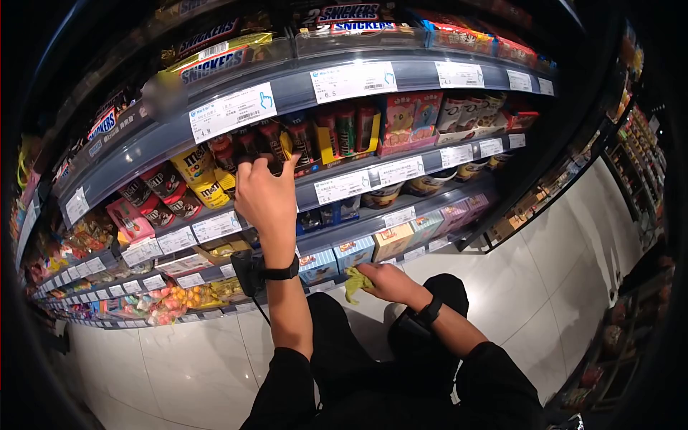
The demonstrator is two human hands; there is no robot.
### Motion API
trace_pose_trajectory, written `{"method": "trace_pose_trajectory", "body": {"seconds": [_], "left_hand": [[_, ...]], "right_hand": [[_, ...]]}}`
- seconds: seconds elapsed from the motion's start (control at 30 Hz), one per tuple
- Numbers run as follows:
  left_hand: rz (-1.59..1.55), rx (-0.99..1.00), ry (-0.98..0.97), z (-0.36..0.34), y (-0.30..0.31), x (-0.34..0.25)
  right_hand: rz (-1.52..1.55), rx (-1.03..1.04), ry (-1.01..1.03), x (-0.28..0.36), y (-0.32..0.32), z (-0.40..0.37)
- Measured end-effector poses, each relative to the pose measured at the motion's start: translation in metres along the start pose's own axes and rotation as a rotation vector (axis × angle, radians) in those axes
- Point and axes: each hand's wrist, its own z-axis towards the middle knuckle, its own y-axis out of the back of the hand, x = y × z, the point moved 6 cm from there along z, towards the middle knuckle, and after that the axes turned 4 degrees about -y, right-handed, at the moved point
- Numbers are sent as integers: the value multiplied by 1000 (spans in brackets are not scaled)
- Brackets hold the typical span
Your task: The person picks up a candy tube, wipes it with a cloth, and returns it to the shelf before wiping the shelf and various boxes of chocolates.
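My left hand (266, 193) reaches into the middle shelf, at the M&M's tubes (299, 141) in their yellow-edged display box. Its thumb and fingers are bent around the box's front edge; what they grip, if anything, is hidden. Beside it on the left stand yellow M&M's bags (192, 168). More tubes in a yellow box (345, 132) are to the right. Low over my knees, my right hand (390, 282) is closed on a crumpled yellow-green cloth (355, 285), in front of the blue striped boxes (317, 266) on a lower shelf.
Snickers packs (222, 63) fill the upper shelf, behind a rail with price tags (352, 80). Cups (380, 196) and pastel boxes (393, 241) stand lower down. A dark device (247, 274) hangs by the left wrist. Tiled floor (530, 287) extends right.
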Motion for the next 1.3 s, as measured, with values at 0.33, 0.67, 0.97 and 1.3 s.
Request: {"method": "trace_pose_trajectory", "body": {"seconds": [0.33,0.67,0.97,1.3], "left_hand": [[-2,-15,8,0,-1,4],[-252,-45,15,-5,27,2],[-410,37,-182,-9,35,-73],[-151,325,-159,17,-24,-97]], "right_hand": [[-15,-3,9,3,0,-1],[-19,3,15,4,0,0],[7,14,-5,6,2,3],[11,-5,-1,5,8,-2]]}}
